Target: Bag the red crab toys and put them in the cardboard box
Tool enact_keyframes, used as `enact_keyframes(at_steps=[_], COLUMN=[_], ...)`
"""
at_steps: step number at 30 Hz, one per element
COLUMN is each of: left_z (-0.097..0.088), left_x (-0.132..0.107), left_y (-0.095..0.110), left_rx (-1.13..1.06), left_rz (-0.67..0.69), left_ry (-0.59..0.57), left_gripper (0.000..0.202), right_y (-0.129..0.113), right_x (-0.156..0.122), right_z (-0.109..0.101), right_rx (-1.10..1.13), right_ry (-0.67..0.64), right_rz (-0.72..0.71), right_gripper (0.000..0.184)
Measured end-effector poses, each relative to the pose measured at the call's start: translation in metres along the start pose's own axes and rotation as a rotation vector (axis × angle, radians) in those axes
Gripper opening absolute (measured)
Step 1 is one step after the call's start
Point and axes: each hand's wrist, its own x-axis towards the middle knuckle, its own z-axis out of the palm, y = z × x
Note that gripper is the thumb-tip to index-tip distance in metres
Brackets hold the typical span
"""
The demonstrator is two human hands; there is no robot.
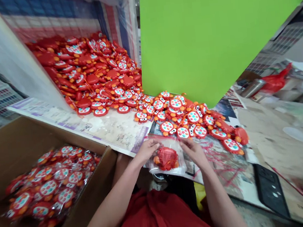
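Note:
A clear plastic zip bag (182,165) with a red crab-shaped toy (167,157) inside lies at the table's front edge. The toy shows its plain red back, with orange parts at its side. My left hand (149,150) pinches the bag's upper left corner. On the opposite upper corner, my right hand (191,149) has its fingers closed on the bag. Just beyond the bag, several loose crab toys (176,103) with white oval faces and coloured dots spread across the table.
A large heap of the same toys (95,72) spills from a plastic-lined container at back left. Bagged toys (48,187) fill part of a cardboard box (70,136) at left. A green panel (208,31) stands behind the table. A black phone (270,187) lies at right.

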Motion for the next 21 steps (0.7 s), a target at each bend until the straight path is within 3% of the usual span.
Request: enact_keyframes(at_steps=[2, 4, 8, 13, 17, 21], left_z=[-0.002, -0.006, -0.014, -0.010, -0.009, -0.014], left_x=[-0.003, -0.004, -0.005, -0.004, -0.006, -0.009], left_y=[0.004, 0.005, 0.004, 0.005, 0.011, 0.017], left_rx=[-0.019, -0.051, -0.134, -0.186, -0.253, -0.152], left_rz=[-0.006, -0.039, -0.099, -0.076, -0.067, -0.016], left_ry=[-0.013, -0.005, -0.006, -0.055, -0.078, 0.002], left_gripper=[0.036, 0.041, 0.046, 0.024, 0.028, 0.035], right_y=[-0.002, -0.003, -0.003, 0.005, 0.025, 0.041], right_x=[0.002, 0.003, 0.002, 0.001, 0.000, -0.006], right_z=[0.019, 0.026, 0.016, 0.000, -0.008, -0.024], right_rx=[0.132, 0.167, 0.232, 0.263, -0.020, -0.679], right_ry=[-0.111, -0.108, -0.081, -0.046, 0.015, 0.169], right_rz=[0.070, 0.081, 0.112, 0.144, 0.029, -0.089], right_gripper=[0.040, 0.036, 0.031, 0.019, 0.033, 0.055])
